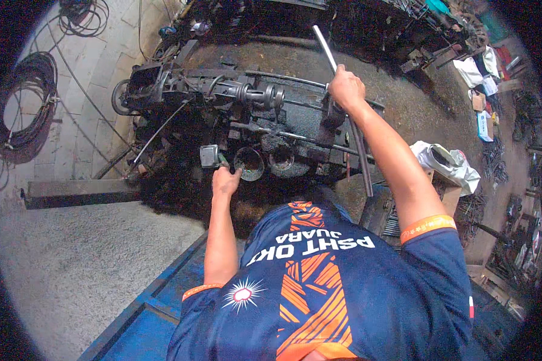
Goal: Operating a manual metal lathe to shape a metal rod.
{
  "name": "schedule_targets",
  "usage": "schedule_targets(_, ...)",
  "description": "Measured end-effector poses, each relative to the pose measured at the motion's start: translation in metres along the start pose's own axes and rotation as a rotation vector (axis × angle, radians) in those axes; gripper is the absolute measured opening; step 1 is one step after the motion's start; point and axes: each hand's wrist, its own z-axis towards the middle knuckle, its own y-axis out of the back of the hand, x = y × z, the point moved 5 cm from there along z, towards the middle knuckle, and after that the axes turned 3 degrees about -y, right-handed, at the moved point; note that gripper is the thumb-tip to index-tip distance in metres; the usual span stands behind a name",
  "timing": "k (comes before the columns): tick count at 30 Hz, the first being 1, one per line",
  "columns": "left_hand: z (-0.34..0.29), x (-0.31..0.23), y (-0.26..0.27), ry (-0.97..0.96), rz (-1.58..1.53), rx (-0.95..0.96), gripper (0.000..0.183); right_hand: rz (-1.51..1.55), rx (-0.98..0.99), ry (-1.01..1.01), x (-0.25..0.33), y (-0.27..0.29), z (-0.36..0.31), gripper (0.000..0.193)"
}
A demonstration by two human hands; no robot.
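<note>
My right hand (pixel 346 89) is closed round a metal rod (pixel 324 48) over the right end of a dark, greasy lathe-like machine (pixel 223 93). The rod's bright end slants up and away from my fist. Below the wrist runs a darker bar (pixel 361 159); I cannot tell whether it is the same piece. At the machine's near side, my left hand (pixel 226 182) is closed beside a small square grey metal box (pixel 209 156). Something greenish shows at its fingertips, too small to name. Two round metal bowls (pixel 249 163) (pixel 281 157) sit to the right of that hand.
Coiled black cable (pixel 27 108) hangs on the pale wall at left. A long metal beam (pixel 81 194) juts out leftward. White cloth (pixel 448 165) lies over a box at right, near scattered metal pieces. Blue metalwork (pixel 141 334) is at lower left.
</note>
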Motion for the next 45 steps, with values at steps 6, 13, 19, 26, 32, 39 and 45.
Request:
schedule_targets(6,0.004,0.002,-0.002,-0.005,0.001,0.014,0.046,0.019,-0.027,0.010,0.001,-0.003,0.004,0.026)
schedule_targets(13,0.002,0.001,-0.001,-0.027,0.025,0.002,0.047,0.026,-0.021,-0.003,-0.001,-0.004,0.004,0.025)
schedule_targets(19,0.002,0.004,-0.001,0.022,-0.041,0.032,0.049,0.043,-0.046,0.006,0.002,-0.002,0.005,0.024)
schedule_targets(26,0.002,0.009,-0.005,-0.024,-0.030,0.004,0.049,0.057,-0.030,-0.015,0.001,-0.004,0.006,0.024)
schedule_targets(32,0.001,0.006,-0.007,-0.041,0.005,0.006,0.048,0.080,-0.030,-0.003,0.001,-0.005,0.007,0.025)
schedule_targets(39,0.001,0.003,-0.007,0.007,0.026,0.057,0.048,0.132,-0.039,0.009,0.002,-0.004,0.005,0.027)
schedule_targets(45,0.007,-0.002,-0.004,0.009,0.045,0.050,0.051,0.167,0.012,-0.010,-0.001,-0.005,0.006,0.025)
